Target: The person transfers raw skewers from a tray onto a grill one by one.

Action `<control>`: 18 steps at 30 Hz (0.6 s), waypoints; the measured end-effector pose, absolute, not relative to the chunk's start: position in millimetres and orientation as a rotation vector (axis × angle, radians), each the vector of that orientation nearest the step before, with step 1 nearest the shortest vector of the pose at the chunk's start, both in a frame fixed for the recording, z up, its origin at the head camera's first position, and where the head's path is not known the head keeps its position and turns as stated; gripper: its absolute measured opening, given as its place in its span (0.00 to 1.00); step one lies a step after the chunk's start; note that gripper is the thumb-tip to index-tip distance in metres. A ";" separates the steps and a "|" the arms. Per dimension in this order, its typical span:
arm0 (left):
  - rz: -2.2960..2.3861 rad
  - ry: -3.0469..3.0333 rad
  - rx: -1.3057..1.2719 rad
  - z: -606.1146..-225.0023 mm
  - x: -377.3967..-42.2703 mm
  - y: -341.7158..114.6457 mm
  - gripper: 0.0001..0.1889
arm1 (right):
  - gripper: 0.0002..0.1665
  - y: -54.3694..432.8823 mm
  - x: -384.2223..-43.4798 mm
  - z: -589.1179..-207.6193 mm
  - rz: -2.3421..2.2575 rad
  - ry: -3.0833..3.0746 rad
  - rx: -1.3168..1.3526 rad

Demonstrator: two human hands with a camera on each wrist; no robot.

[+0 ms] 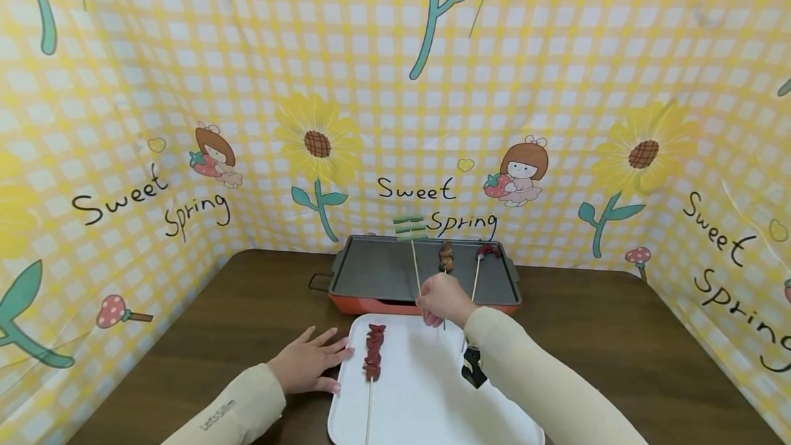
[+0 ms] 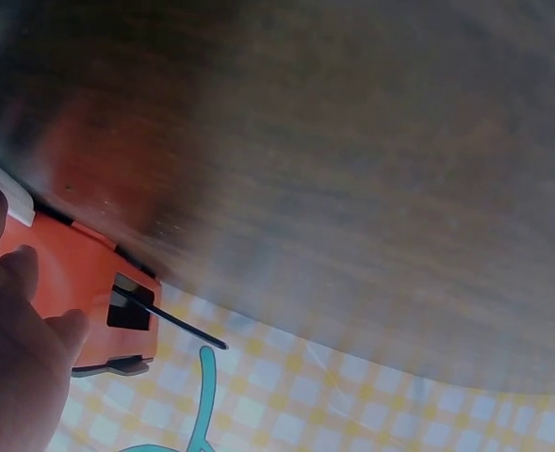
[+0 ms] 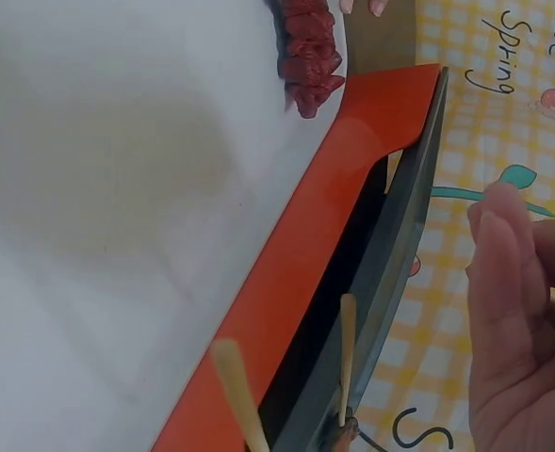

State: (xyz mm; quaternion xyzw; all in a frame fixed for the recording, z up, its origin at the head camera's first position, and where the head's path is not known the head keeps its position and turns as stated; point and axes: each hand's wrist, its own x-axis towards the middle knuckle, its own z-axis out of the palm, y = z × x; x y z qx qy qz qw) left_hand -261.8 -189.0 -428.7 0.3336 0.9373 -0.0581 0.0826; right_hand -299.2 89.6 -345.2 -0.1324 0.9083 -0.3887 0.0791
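My right hand [image 1: 446,301] pinches the stick of a skewer of green vegetable strips [image 1: 410,228], whose green end is above the griddle's back edge. Beside that hand, a skewer of brown meat [image 1: 446,257] and a skewer with a dark red piece [image 1: 488,251] lie on the grey griddle [image 1: 377,270]. Stick ends [image 3: 348,353] jut over the griddle's front in the right wrist view. My left hand [image 1: 307,362] has its fingers spread at the left edge of a white tray [image 1: 426,390]. On the tray lies a skewer of red meat [image 1: 373,352].
The griddle has an orange base [image 3: 286,254] close behind the tray, and a thin wire handle [image 1: 318,282] sticks out at its left. Brown wooden table [image 1: 247,307] surrounds them. A yellow checked cloth [image 1: 247,88] hangs around the table's back and sides.
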 end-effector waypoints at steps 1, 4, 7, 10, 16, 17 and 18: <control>-0.173 2.799 0.994 -429.4 -261.7 -189.2 0.35 | 0.14 89.5 -299.6 -346.4 -1.164 2.720 -0.398; -0.169 2.801 0.993 -430.6 -261.9 -189.4 0.35 | 0.14 89.2 -300.9 -349.4 -1.168 2.723 -0.387; -0.169 2.806 1.001 -432.0 -263.1 -189.4 0.35 | 0.14 88.9 -301.7 -351.3 -1.171 2.725 -0.370; -0.171 2.808 1.010 -433.1 -264.0 -189.6 0.35 | 0.14 88.4 -301.8 -353.5 -1.175 2.717 -0.351; -0.172 2.806 1.004 -433.9 -264.1 -190.1 0.35 | 0.13 87.8 -301.6 -356.6 -1.185 2.697 -0.309; -0.172 2.807 1.005 -433.5 -263.9 -190.3 0.35 | 0.14 87.8 -301.8 -357.0 -1.183 2.695 -0.304; -0.173 2.807 1.002 -433.4 -263.9 -190.3 0.35 | 0.14 87.7 -302.1 -357.7 -1.181 2.692 -0.297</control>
